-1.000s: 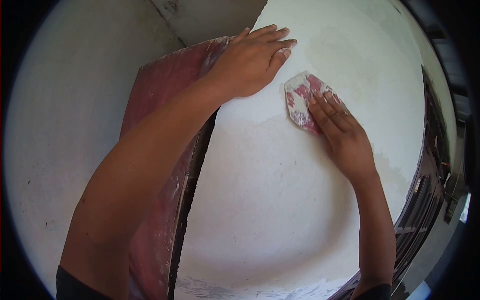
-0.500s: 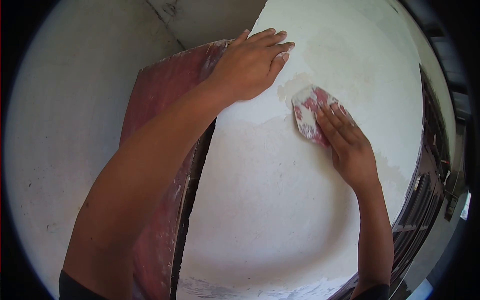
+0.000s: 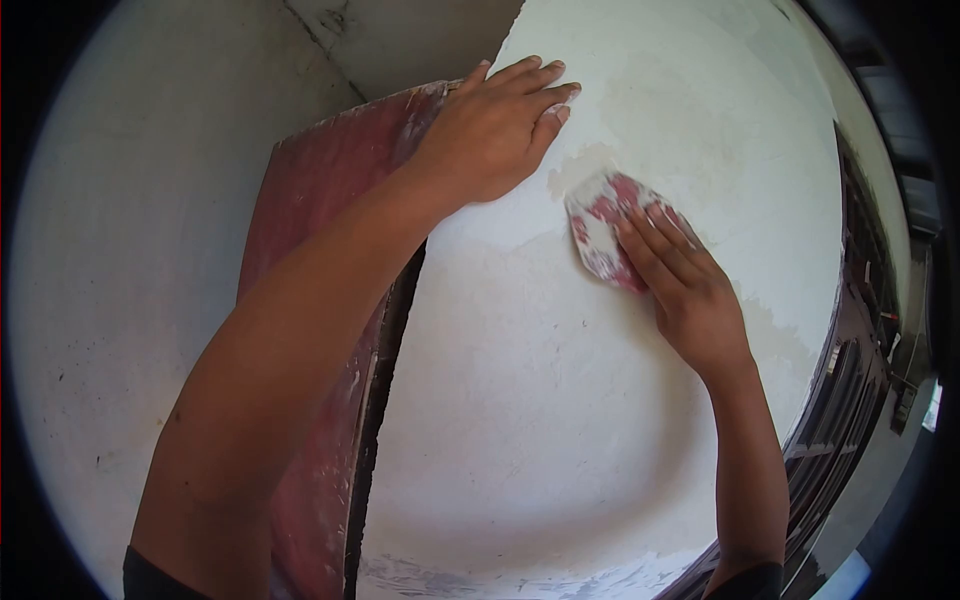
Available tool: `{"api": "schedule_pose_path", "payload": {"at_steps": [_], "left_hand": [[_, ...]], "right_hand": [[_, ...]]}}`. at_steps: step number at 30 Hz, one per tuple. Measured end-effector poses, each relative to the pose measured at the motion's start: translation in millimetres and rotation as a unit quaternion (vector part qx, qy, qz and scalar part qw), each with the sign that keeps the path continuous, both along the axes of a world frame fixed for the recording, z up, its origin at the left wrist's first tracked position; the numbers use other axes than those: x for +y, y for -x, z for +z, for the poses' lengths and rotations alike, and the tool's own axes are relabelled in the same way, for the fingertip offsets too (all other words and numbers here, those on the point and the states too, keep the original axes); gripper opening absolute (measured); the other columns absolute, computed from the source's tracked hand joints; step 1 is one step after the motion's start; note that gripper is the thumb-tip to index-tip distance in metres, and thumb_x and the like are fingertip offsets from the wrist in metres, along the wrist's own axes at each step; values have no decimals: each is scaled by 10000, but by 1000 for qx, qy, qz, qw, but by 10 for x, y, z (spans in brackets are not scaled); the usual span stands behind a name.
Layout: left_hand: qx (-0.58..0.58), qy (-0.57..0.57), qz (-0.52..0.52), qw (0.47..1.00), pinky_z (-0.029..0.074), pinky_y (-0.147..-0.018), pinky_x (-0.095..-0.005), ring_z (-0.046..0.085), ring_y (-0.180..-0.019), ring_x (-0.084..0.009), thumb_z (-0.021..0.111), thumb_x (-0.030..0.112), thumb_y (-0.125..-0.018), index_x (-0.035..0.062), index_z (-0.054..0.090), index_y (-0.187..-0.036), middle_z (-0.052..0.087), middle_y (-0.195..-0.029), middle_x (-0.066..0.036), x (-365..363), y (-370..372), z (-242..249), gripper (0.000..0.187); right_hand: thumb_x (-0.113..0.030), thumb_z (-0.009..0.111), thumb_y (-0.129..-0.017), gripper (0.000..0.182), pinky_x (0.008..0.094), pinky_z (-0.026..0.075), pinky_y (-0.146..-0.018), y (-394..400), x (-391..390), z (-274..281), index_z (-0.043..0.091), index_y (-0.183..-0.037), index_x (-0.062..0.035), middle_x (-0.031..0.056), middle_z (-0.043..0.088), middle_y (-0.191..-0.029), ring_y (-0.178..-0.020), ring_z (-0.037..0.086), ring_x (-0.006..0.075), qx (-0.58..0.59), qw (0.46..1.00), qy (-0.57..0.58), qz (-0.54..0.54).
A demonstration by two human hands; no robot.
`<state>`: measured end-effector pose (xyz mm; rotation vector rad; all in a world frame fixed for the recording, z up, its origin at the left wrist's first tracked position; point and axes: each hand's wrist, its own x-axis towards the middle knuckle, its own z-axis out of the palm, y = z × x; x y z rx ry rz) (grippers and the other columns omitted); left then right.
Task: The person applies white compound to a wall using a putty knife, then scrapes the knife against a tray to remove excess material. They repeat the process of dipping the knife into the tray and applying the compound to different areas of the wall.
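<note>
Sandpaper [image 3: 600,232] slid a bit left since before | lies on white wall [image 3: 560,400], long side up-down | right hand [image 3: 690,290] presses it flat, fingers straight | left hand [image 3: 495,125] open, flat on wall

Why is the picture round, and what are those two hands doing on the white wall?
The picture comes from a camera worn on a person's head, looking down at their own hands; its lens bends everything into a circle. The left hand lies flat on the white wall, at the edge next to a red board. The right hand presses a small red pad, dusted white, against the wall with its fingers. Beside the pad is a darker patch in the white coat.
</note>
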<state>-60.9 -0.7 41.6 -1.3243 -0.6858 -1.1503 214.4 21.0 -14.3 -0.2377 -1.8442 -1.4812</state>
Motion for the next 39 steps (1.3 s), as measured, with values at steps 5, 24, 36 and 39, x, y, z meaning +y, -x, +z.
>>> {"api": "schedule_pose_path", "payload": {"at_steps": [5,24,36,39], "left_hand": [[-1,23,-34,999,214,-1229,-488,373,-1459,-266,359,276,-1080,124,582,-1400,478,-1529,-89,-14,-13,-3,418],[8,21,-19,1000,212,-1229,-502,360,-1467,-266,342,290,-1084,117,567,-1412,477,-1530,-87,-19,23,13,434],[5,18,-28,999,214,-1231,-484,370,-1463,-265,344,292,-1083,120,572,-1409,486,-1523,-95,-4,13,7,434],[9,19,-25,999,212,-1232,-484,367,-1465,-266,345,294,-1083,117,572,-1409,486,-1523,-95,-20,24,8,435]], "right_hand": [[13,625,-834,474,471,462,-1106,-89,-29,26,645,-1298,-84,94,627,-1355,-1284,575,306,18,998,-48,21],[0,569,-841,498,470,393,-1161,142,2,165,602,-1336,-48,121,610,-1373,-1313,543,328,21,999,-25,9],[15,610,-814,479,463,462,-1108,7,-126,7,643,-1287,-54,114,629,-1353,-1265,590,303,24,998,-46,42],[-7,601,-832,463,447,455,-1117,151,-44,69,643,-1290,-64,107,634,-1340,-1268,585,297,-16,998,-50,35]]}}
